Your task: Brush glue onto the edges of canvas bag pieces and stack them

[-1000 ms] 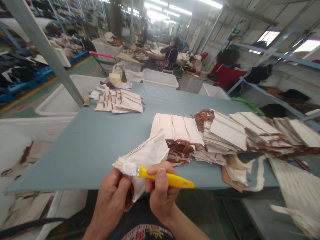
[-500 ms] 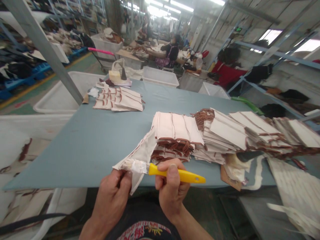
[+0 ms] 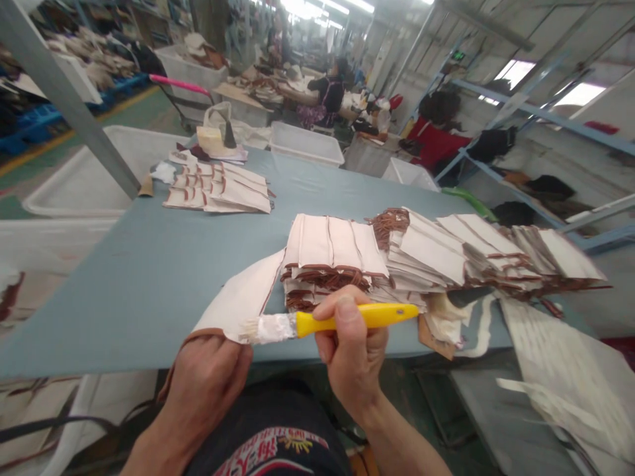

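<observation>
My right hand (image 3: 354,337) is closed round the yellow handle of a paintbrush (image 3: 317,322). White paste coats the brush's ferrule, and its bristles touch the near edge of a cream fabric panel (image 3: 243,294). Pinched at that panel's brown-bound corner is my left hand (image 3: 211,370); its fingertips are hidden under the cloth. The panel's far end reaches a stack of cream panels (image 3: 335,241) with brown edging and brown strips between the layers.
More panel stacks (image 3: 431,251) run along the right of the blue-green table (image 3: 149,284). A smaller pile (image 3: 218,185) lies at the far left. White bins (image 3: 302,142) stand beyond the table; a metal post (image 3: 84,106) rises at the left. A person (image 3: 330,89) sits far back.
The panel has turned over in my left hand, now showing a smooth face and a brown-bound edge. The brush has shifted slightly right relative to my left hand. The whole view has moved a little.
</observation>
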`<state>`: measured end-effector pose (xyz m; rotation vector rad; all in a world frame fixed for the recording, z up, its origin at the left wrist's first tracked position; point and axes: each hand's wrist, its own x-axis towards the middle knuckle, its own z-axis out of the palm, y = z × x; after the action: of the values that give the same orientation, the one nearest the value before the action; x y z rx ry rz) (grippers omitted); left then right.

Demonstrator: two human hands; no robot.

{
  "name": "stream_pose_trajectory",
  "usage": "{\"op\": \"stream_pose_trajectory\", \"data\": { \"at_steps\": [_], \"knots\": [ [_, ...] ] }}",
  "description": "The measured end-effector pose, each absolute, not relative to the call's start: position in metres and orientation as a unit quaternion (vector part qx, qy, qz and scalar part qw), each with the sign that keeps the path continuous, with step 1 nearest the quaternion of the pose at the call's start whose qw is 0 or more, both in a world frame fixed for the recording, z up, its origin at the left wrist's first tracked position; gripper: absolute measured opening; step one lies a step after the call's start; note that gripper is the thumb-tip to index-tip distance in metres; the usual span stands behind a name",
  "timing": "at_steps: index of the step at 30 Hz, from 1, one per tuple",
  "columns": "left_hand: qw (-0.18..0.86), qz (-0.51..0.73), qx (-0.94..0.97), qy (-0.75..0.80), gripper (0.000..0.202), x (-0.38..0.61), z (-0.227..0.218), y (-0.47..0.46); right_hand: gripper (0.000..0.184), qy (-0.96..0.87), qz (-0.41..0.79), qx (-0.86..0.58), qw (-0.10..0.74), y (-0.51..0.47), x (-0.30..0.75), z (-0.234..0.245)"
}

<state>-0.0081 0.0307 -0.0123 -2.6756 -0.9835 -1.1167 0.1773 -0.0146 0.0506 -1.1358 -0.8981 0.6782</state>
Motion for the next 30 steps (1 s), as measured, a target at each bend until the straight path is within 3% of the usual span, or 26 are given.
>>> {"op": "stream_pose_trajectory", "data": {
  "at_steps": [5, 11, 22, 30],
  "knots": [
    [0.081, -0.350, -0.880, -0.312, 0.039, -0.007, -0.011, 0.029, 0.043, -0.462, 0.328, -0.527, 0.633, -0.019, 0.181, 0.031],
    [0.074, -0.357, -0.881, -0.302, 0.041, -0.005, -0.009, 0.025, 0.046, -0.439, 0.325, -0.498, 0.674, -0.017, 0.177, 0.045],
    [0.074, -0.357, -0.884, -0.294, 0.033, -0.010, -0.020, 0.021, 0.046, -0.416, 0.425, -0.491, 0.637, 0.004, 0.185, 0.048],
    [0.058, -0.344, -0.889, -0.296, 0.039, -0.013, -0.017, 0.018, 0.044, -0.401, 0.481, -0.491, 0.606, 0.000, 0.185, 0.047]
  ]
}}
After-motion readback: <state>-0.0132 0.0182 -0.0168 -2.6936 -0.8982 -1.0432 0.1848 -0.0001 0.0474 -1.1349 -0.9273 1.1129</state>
